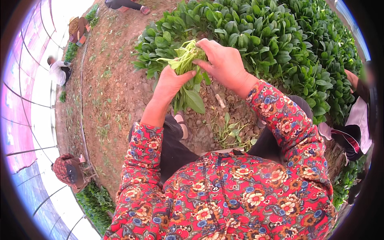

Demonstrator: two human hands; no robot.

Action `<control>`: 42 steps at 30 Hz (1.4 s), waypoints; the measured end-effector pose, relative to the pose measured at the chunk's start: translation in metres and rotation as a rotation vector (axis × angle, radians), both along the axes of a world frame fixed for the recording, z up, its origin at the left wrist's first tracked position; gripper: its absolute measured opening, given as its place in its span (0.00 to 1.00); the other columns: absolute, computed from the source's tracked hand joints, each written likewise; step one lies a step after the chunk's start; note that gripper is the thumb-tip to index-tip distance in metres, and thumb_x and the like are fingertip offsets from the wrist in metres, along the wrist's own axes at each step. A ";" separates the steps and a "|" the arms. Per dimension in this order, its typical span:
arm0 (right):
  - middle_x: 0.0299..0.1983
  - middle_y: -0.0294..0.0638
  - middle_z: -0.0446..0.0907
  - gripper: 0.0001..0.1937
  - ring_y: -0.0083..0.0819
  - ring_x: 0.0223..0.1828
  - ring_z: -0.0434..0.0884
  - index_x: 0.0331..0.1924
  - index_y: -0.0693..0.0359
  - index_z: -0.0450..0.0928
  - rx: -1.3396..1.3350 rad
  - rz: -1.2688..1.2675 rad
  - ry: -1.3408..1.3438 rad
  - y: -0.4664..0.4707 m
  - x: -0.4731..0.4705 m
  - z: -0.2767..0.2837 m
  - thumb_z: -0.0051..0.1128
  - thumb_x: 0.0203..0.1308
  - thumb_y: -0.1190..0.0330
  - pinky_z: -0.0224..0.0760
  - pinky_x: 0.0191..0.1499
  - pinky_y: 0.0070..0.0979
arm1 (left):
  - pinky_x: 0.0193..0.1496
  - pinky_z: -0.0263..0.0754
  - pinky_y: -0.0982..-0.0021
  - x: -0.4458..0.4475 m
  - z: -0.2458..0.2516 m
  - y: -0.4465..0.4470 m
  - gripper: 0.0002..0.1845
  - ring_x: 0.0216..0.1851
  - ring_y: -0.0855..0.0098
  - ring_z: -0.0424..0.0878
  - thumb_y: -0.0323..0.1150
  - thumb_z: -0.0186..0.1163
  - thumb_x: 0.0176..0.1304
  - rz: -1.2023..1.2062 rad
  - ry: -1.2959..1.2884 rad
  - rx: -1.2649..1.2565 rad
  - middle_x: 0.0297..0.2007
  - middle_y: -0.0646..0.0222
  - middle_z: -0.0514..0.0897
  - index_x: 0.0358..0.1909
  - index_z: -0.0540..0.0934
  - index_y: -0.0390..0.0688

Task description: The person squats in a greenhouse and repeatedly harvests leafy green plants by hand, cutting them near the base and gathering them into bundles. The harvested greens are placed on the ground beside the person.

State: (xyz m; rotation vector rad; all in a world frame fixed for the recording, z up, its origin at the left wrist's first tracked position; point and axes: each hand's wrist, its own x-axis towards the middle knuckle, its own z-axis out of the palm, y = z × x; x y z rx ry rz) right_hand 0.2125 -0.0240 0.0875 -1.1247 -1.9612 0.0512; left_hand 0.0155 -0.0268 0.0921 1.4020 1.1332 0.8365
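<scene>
My left hand (172,82) grips a bunch of leafy greens that look like spinach (192,100) around its pale stems. The stem ends point up and away from me, and the broad leaves hang down toward my feet. At the stem ends, the thumb and fingers of my right hand (223,61) close on the bunch; their exact hold is partly hidden. Both hands are above bare soil (198,129), at the near edge of a dense bed of the same greens (255,33).
Between my feet lie a short wooden piece (220,101) and loose leaves and stems (232,132). A drip line or hose (82,105) crosses the soil at left. Other people work along the left side (69,172) and close by at right (354,132). Plastic-covered hoops (27,96) curve up at left.
</scene>
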 end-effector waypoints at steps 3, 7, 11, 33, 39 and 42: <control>0.32 0.41 0.79 0.14 0.44 0.31 0.82 0.45 0.55 0.71 0.040 0.021 -0.028 0.008 0.004 -0.003 0.61 0.57 0.63 0.75 0.31 0.38 | 0.50 0.74 0.74 -0.002 -0.002 0.003 0.28 0.44 0.78 0.79 0.29 0.68 0.56 -0.028 0.029 -0.018 0.46 0.70 0.83 0.59 0.74 0.36; 0.32 0.42 0.78 0.10 0.45 0.31 0.82 0.41 0.57 0.72 0.044 0.046 -0.001 0.012 0.006 -0.006 0.59 0.58 0.66 0.76 0.31 0.38 | 0.50 0.74 0.74 -0.003 -0.005 0.006 0.30 0.45 0.78 0.79 0.29 0.69 0.56 -0.076 -0.001 -0.075 0.47 0.70 0.82 0.60 0.73 0.34; 0.32 0.45 0.79 0.07 0.47 0.33 0.81 0.39 0.60 0.71 0.016 -0.010 0.024 0.018 0.019 0.005 0.57 0.60 0.70 0.76 0.35 0.38 | 0.53 0.73 0.73 -0.013 0.002 0.004 0.30 0.47 0.78 0.78 0.29 0.69 0.56 -0.080 -0.020 -0.175 0.48 0.69 0.82 0.61 0.72 0.35; 0.27 0.42 0.80 0.11 0.28 0.28 0.77 0.37 0.70 0.76 -0.578 0.386 0.368 -0.002 0.021 0.011 0.61 0.60 0.69 0.72 0.34 0.27 | 0.57 0.71 0.71 -0.036 0.026 -0.004 0.28 0.50 0.75 0.79 0.31 0.69 0.57 -0.193 -0.126 -0.212 0.50 0.68 0.83 0.59 0.75 0.35; 0.24 0.28 0.75 0.08 0.11 0.25 0.69 0.34 0.64 0.76 -0.826 0.513 0.594 -0.004 0.035 0.019 0.57 0.65 0.68 0.63 0.26 0.15 | 0.57 0.72 0.71 -0.037 0.021 0.000 0.28 0.49 0.76 0.79 0.31 0.69 0.56 -0.226 -0.090 -0.191 0.49 0.69 0.83 0.59 0.75 0.35; 0.22 0.25 0.71 0.08 0.10 0.22 0.67 0.31 0.61 0.76 -0.997 0.729 0.625 -0.011 0.047 0.039 0.57 0.66 0.67 0.59 0.24 0.15 | 0.57 0.72 0.70 -0.041 0.018 -0.001 0.28 0.49 0.74 0.79 0.33 0.69 0.55 -0.210 -0.040 -0.174 0.49 0.68 0.83 0.58 0.75 0.35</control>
